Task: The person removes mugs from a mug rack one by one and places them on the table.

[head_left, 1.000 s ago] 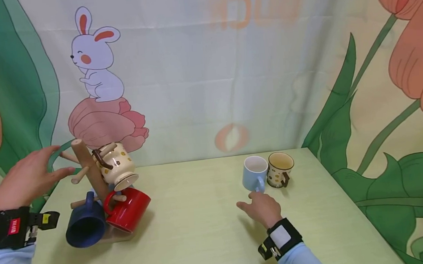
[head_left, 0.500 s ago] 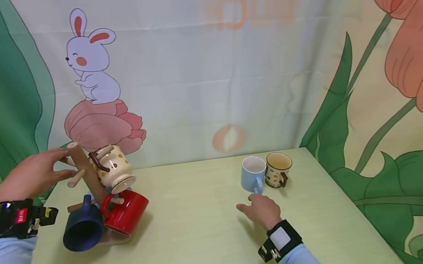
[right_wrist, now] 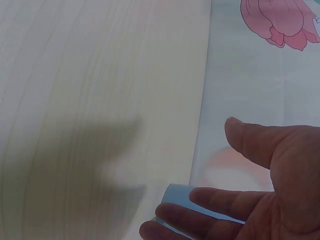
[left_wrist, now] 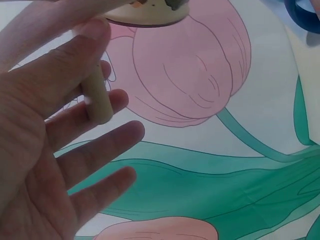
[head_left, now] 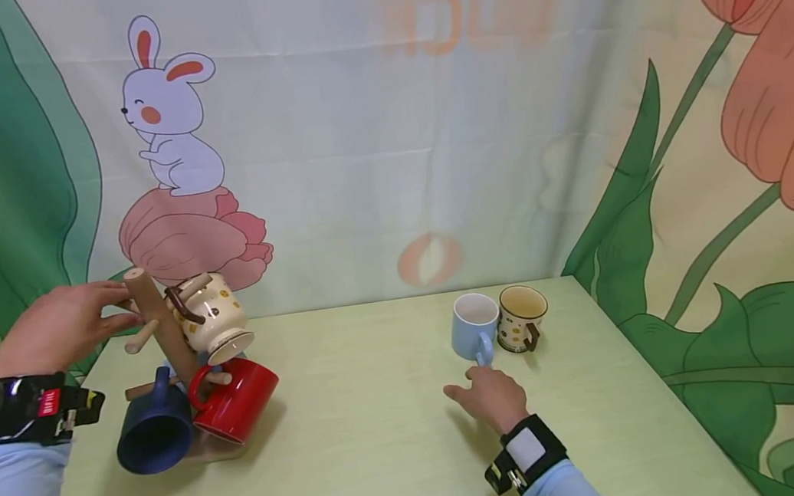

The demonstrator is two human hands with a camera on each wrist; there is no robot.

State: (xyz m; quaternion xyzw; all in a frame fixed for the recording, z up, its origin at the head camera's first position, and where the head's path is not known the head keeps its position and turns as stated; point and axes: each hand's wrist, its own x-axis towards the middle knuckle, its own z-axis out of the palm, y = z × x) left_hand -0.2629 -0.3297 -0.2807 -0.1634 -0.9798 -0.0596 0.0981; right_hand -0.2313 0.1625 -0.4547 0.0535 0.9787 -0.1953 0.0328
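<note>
At the left, a wooden mug tree [head_left: 160,326] leans in the head view. My left hand [head_left: 63,325] pinches one of its pegs [left_wrist: 100,100] between thumb and index finger, the other fingers spread. Hanging from other pegs are a cream spotted mug [head_left: 218,322], a red mug [head_left: 242,401] and a dark blue mug [head_left: 154,430]. My right hand [head_left: 493,399] has its fingers extended, the tips right by the handle of a light blue mug [head_left: 474,335]. That mug stands upright, partly hidden behind the fingers in the right wrist view.
A second cream spotted mug [head_left: 513,320] with a brown handle stands close beside the light blue one. Behind the pale wooden table [head_left: 354,428] hangs a printed cloth [head_left: 322,169] with a rabbit and tulips.
My left hand has moved in from beside the mug tree and closed its fingertips on a peg. The right hand stays by the light blue mug. The head view has shifted slightly.
</note>
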